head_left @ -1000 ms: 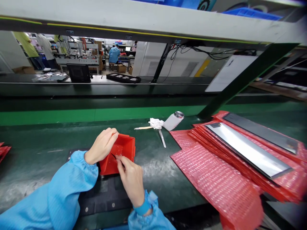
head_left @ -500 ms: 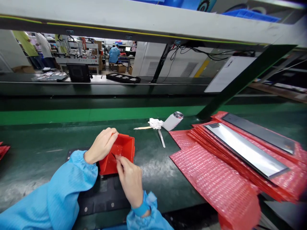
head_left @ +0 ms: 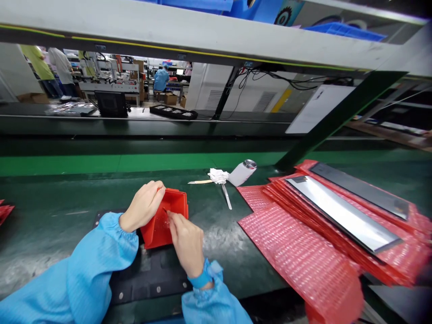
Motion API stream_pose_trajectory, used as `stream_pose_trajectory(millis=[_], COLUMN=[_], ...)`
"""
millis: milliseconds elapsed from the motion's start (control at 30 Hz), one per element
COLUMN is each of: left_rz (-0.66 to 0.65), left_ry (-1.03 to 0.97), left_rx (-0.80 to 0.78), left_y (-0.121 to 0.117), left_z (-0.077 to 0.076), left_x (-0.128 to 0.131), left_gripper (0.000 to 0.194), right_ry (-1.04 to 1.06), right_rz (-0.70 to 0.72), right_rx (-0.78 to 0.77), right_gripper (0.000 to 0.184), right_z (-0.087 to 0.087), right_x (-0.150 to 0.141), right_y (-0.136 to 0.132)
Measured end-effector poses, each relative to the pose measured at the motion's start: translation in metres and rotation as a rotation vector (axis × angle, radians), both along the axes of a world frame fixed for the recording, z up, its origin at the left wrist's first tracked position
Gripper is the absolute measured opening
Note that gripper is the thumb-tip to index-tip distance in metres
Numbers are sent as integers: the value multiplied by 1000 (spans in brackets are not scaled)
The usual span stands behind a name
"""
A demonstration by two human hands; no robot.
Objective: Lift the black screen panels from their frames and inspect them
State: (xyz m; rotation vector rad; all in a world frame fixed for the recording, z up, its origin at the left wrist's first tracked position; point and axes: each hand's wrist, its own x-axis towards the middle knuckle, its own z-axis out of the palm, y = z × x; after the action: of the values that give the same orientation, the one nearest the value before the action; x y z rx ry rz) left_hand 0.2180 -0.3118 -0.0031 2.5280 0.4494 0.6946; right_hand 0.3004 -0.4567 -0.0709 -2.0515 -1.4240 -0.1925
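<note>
My left hand [head_left: 143,204] is closed on the left side of a small red plastic bin [head_left: 160,227], tilted so that its inside faces me. A few tiny specks lie inside the bin. Over its right side, my right hand [head_left: 187,240] pinches a small thin dark piece [head_left: 165,209] between thumb and forefinger; its kind is too small to make out. Beneath the bin lies a black mat or panel [head_left: 145,279] with metal studs along its edge, partly covered by my left sleeve.
Beyond the bin lie a scalpel-like knife [head_left: 200,182], a crumpled white tissue [head_left: 218,175], metal tweezers [head_left: 227,196] and a tipped white bottle or can [head_left: 243,173]. Red bubble-wrap sleeves [head_left: 290,243] with flat panels [head_left: 344,211] are stacked right. A shelf beam [head_left: 202,40] crosses overhead.
My right hand has shifted slightly right and up with the dark piece, now against the bin's inner right part. The bin has tilted a little; my left hand keeps its hold.
</note>
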Motion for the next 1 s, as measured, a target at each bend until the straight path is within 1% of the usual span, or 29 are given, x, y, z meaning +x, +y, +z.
stream_pose_trajectory(millis=[67, 167, 300, 433, 500, 567, 700, 833, 933, 1000], left_rz=[3, 4, 11, 10, 12, 18, 29, 43, 44, 45], left_ry=[1, 6, 11, 14, 13, 12, 11, 13, 21, 23], left_rx=[7, 14, 27, 41, 46, 51, 55, 66, 74, 80], left_y=[0, 0, -1, -3, -3, -3, -3, -3, -4, -5], left_z=[-1, -1, 0, 0, 0, 0, 1, 2, 2, 1], left_x=[0, 0, 0, 0, 0, 0, 1, 1, 1, 1], left_gripper=[25, 25, 25, 25, 25, 25, 25, 25, 26, 26], right_ry=[0, -3, -2, -19, -32, -58, -146, -200, -240, -282], right_rz=[-24, 3, -19, 15, -14, -26, 30, -38, -7, -14], right_rx=[0, -6, -12, -16, -27, -44, -86, -144, -176, -210], right_gripper=[25, 26, 25, 26, 25, 25, 26, 26, 25, 25], right_z=[0, 0, 0, 0, 0, 0, 0, 2, 3, 3], right_x=[1, 4, 5, 5, 4, 2, -2, -2, -3, -2], right_y=[1, 2, 1, 0, -1, -4, -9, -11, -10, -10])
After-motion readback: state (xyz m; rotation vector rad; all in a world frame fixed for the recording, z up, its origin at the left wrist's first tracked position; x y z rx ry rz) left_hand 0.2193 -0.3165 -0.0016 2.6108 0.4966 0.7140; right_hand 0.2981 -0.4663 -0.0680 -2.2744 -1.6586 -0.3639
